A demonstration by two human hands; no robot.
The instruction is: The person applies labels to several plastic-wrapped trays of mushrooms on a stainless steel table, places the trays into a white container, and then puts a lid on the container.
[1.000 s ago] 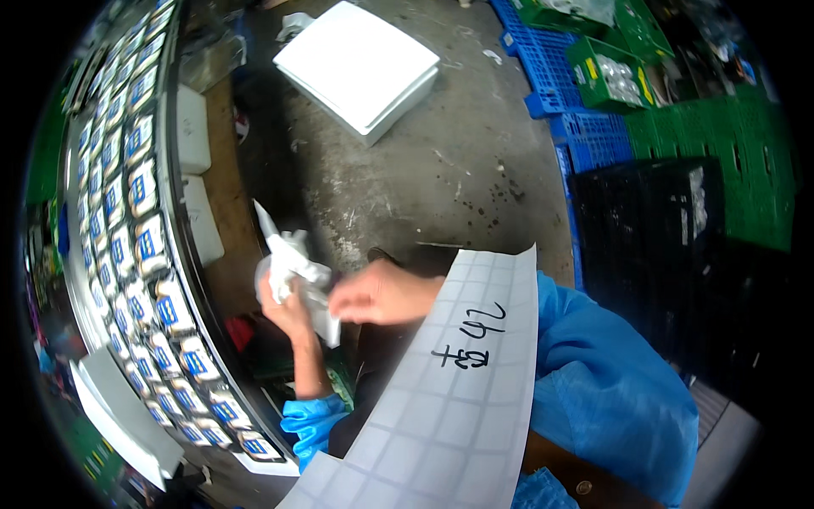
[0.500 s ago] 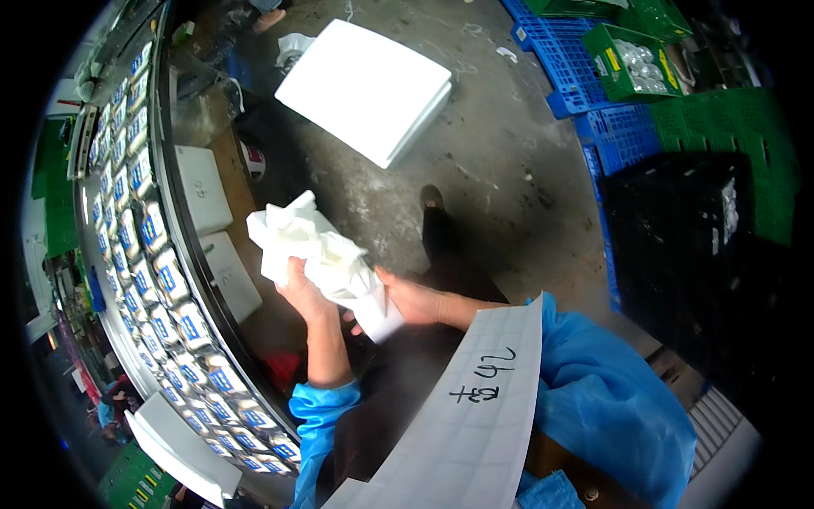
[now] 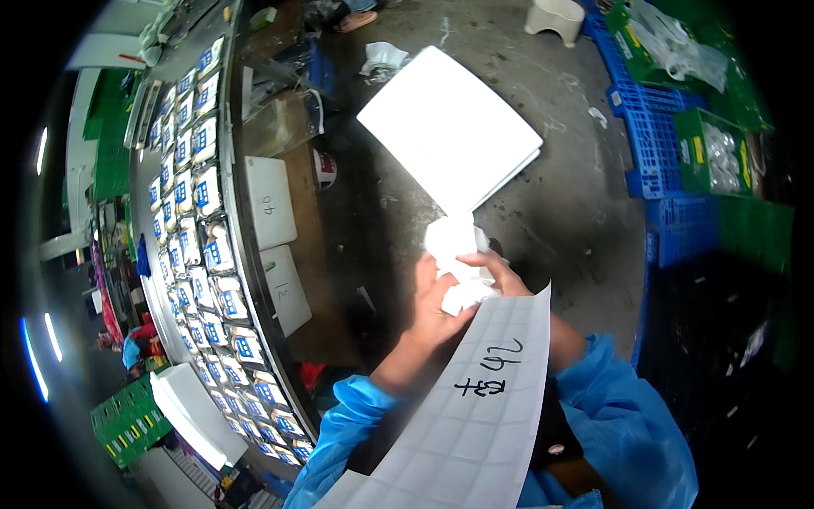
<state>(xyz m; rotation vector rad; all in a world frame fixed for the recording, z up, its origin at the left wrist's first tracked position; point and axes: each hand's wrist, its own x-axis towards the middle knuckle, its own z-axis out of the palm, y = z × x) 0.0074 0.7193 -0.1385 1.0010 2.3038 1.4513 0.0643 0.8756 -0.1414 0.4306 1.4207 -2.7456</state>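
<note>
Both my hands are closed on a bundle of crumpled white paper (image 3: 451,241), held in front of me. My left hand (image 3: 431,307) grips its near left side, and my right hand (image 3: 505,276) has its fingers bent over the right side. Part of the bundle is hidden by the fingers. Just beyond it lies a large white foam box (image 3: 449,123) with a flat top; in this view the bundle overlaps its near corner. A white sheet with faint grid lines and black handwriting (image 3: 475,416) juts up below my hands and covers part of my right forearm.
On the left runs a long table with rows of small packs (image 3: 216,254) with blue labels. White foam panels (image 3: 271,199) stand under its edge. Right are blue pallets (image 3: 657,140), green crates (image 3: 691,153) and a dark stack. A stool (image 3: 555,17) and another person's foot (image 3: 356,21) show far off.
The white bundle has moved right and now looks more compact, with both hands wrapped closer round it. My view has shifted, so the foam box and table appear further right.
</note>
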